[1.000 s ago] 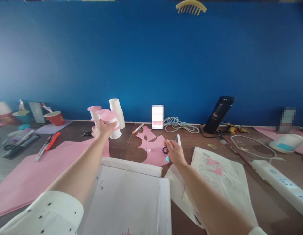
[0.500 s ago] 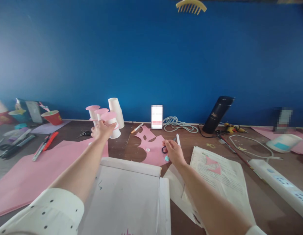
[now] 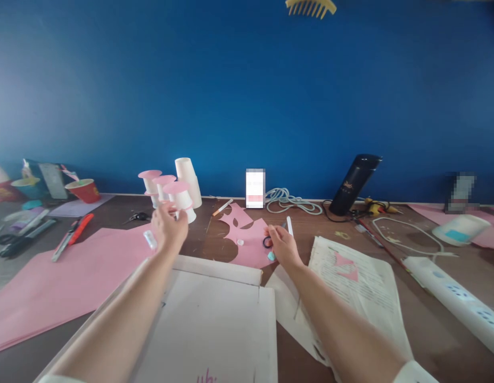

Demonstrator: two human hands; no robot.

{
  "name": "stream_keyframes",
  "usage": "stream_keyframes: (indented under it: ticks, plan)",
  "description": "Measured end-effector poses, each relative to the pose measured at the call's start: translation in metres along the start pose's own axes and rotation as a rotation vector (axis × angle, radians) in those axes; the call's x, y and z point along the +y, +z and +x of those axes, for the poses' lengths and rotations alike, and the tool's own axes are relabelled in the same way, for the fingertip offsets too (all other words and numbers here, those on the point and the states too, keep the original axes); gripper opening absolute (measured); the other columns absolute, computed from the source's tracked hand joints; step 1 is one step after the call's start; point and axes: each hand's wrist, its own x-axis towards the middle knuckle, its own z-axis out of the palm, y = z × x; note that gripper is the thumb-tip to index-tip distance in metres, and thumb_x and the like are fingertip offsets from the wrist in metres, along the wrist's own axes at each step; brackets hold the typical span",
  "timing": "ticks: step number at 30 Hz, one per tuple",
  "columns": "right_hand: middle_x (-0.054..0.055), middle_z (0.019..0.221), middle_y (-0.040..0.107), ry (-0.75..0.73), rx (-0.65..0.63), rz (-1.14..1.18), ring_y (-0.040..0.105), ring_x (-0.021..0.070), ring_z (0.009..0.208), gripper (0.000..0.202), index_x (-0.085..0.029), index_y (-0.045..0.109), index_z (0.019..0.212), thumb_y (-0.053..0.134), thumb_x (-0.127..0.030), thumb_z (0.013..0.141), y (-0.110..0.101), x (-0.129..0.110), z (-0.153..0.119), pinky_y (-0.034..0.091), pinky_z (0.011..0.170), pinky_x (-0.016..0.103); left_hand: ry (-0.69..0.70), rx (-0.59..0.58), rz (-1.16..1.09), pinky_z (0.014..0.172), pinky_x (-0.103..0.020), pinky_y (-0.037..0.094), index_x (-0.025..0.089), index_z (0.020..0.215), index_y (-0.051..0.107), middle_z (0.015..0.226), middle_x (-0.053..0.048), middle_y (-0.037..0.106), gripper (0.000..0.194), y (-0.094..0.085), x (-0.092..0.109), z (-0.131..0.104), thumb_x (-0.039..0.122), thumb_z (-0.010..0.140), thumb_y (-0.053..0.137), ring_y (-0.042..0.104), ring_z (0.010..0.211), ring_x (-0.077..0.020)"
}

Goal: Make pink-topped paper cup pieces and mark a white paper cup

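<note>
My left hand [image 3: 170, 226] is just in front of a group of white paper cups topped with pink paper discs [image 3: 177, 188]. Its fingers are apart and no held thing shows, though the fingertips partly overlap the cups' lower parts. A taller stack of upside-down white cups [image 3: 188, 181] stands behind. In my right hand [image 3: 282, 243] is a pair of scissors [image 3: 266, 242]; a dark handle loop shows at the fingers, and a blade sticks out above. Beneath it lies a pink paper sheet with cut-out curves [image 3: 247, 247], bearing a small white bit and a turquoise bit [image 3: 271, 256].
A white box [image 3: 215, 319] lies at the front middle. Left are pink sheets [image 3: 87, 266], a red utility knife [image 3: 73, 234] and a red cup [image 3: 84, 191]. A black bottle [image 3: 354, 183], printed paper [image 3: 354, 287] and power strip [image 3: 454, 292] are on the right.
My left hand has drawn back from the nearest disc-topped cup, which stays standing, and its fingers have loosened. A small white item on the pink sheets is now uncovered. The right hand has barely moved.
</note>
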Motion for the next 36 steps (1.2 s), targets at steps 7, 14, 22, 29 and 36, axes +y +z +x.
stream_keyframes:
  ticks: [7,14,22,29,36]
  plan:
    - [0.0,0.063,0.062,0.003,0.014,0.008,0.044,0.0097,0.042,0.044,-0.02,0.065,0.086,0.049,-0.061,0.079,0.0,0.003,-0.001,0.035,0.036,0.02,0.18,-0.281,-0.138,0.079,-0.037,0.047,0.023,0.103,0.056,0.096,-0.004,0.065,0.027,0.028,0.03,-0.043,0.02,0.077,0.05,0.062,0.089,-0.0228]
    - [-0.001,0.057,0.057,-0.093,-0.026,-0.08,0.05,0.0118,0.049,0.039,-0.021,0.062,0.078,0.047,-0.057,0.083,-0.001,0.006,-0.001,0.037,0.042,0.02,0.46,-0.134,-0.007,0.083,-0.036,0.046,0.022,0.099,0.062,0.098,-0.006,0.064,0.024,0.012,0.081,0.007,0.018,0.081,0.047,0.059,0.094,-0.0238]
    - [0.001,0.061,0.061,-0.162,-0.035,-0.118,0.056,0.0131,0.055,0.039,-0.021,0.062,0.079,0.043,-0.053,0.088,0.0,0.006,0.0,0.041,0.052,0.022,0.184,-0.017,0.274,0.094,-0.049,0.039,0.015,0.113,0.06,0.123,-0.018,0.053,0.041,-0.006,0.107,0.121,0.038,0.079,0.06,0.042,0.119,-0.0387]
    - [-0.001,0.057,0.058,-0.175,-0.03,-0.141,0.056,0.0126,0.055,0.04,-0.02,0.061,0.076,0.041,-0.052,0.089,0.001,0.007,0.0,0.042,0.055,0.023,0.011,-0.161,0.232,0.095,-0.052,0.033,-0.001,0.115,0.054,0.128,-0.027,0.049,0.067,0.01,0.101,0.141,0.052,0.075,0.064,0.033,0.122,-0.0404]
    - [-0.001,0.061,0.06,-0.175,-0.05,-0.11,0.058,0.012,0.055,0.039,-0.02,0.058,0.075,0.04,-0.052,0.09,0.003,0.005,0.001,0.043,0.054,0.022,-0.008,-0.093,0.15,0.097,-0.056,0.028,-0.001,0.112,0.053,0.128,-0.024,0.05,0.05,0.017,0.099,0.144,0.037,0.08,0.062,0.032,0.124,-0.0372]
